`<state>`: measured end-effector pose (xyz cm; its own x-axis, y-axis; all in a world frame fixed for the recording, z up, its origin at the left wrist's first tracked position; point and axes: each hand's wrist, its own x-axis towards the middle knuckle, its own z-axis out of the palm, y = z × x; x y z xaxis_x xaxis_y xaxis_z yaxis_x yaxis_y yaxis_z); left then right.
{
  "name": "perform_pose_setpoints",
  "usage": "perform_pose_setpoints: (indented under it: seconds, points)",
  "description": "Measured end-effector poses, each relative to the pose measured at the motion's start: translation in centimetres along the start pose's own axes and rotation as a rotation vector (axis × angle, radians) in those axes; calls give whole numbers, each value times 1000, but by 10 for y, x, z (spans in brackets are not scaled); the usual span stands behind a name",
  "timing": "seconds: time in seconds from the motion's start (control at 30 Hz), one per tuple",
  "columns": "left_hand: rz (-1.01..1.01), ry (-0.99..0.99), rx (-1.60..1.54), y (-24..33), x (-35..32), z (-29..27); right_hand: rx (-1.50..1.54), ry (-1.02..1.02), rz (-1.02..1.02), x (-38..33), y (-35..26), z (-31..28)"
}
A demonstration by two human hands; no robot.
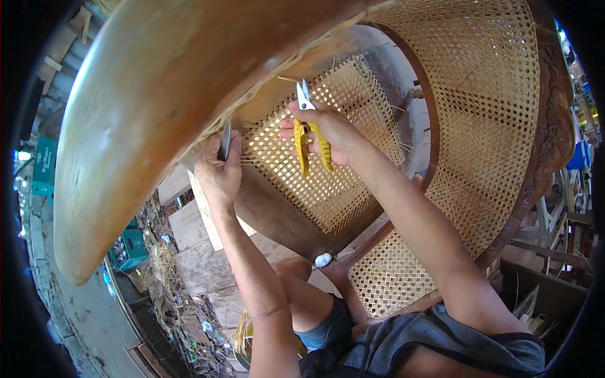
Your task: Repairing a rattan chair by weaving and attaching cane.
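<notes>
Weathered wooden planks [201, 264] lie below an upturned brown wooden chair frame [145, 113] with woven cane panels [340, 164]. At the panel's near-left edge, the left hand [219, 170] is clamped on a thin grey metal tool [225, 140]. Just right, the right hand [328, 129] grips yellow-handled snips [310, 135] against the cane.

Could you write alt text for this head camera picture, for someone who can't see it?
Seen from above, a person works on the woven cane panel of a wooden chair. The right hand holds yellow-handled snips against the cane, while the left hand presses a thin metal tool at the panel's edge. Wooden planks lie below.
</notes>
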<state>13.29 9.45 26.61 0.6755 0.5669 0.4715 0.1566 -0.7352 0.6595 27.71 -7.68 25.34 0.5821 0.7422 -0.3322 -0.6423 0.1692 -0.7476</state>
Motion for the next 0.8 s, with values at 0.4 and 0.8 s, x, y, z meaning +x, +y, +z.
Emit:
perform_pose_setpoints:
  seconds: [0.4, 0.8]
  points:
    - [30, 12, -43, 3, -1, 3, -5, 26, 26, 7, 0, -3]
    - [14, 141, -104, 1, -3, 6, -1203, -487, 240, -163, -6, -39]
